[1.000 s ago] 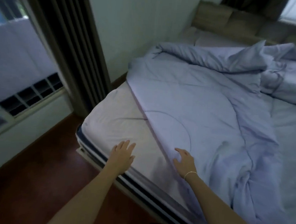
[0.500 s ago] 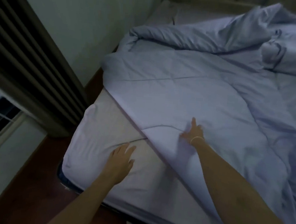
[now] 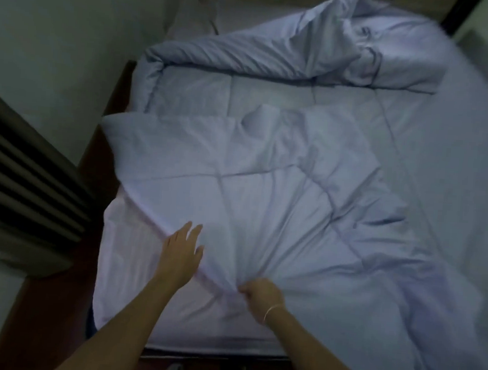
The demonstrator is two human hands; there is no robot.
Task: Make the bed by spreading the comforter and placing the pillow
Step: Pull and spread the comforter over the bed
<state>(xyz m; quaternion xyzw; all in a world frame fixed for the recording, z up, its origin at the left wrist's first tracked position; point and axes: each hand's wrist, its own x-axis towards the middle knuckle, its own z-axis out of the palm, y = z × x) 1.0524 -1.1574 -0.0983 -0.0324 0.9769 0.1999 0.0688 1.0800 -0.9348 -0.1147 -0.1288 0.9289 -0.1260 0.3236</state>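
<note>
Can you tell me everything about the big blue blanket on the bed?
The comforter is pale blue, soft and puffy-looking, with stitched quilt lines. It lies crumpled across the bed, bunched up high near the far end and rolled along its far-left edge. The right hand pinches its near edge in a fist; the left hand lies flat beside that edge.

Pale blue quilted comforter (image 3: 309, 189) lies bunched across the bed, heaped toward the far right. Bare white fitted sheet (image 3: 127, 263) shows at the near-left corner. Wall (image 3: 73, 43) and dark ribbed curtain (image 3: 21, 175) stand left of the bed.
</note>
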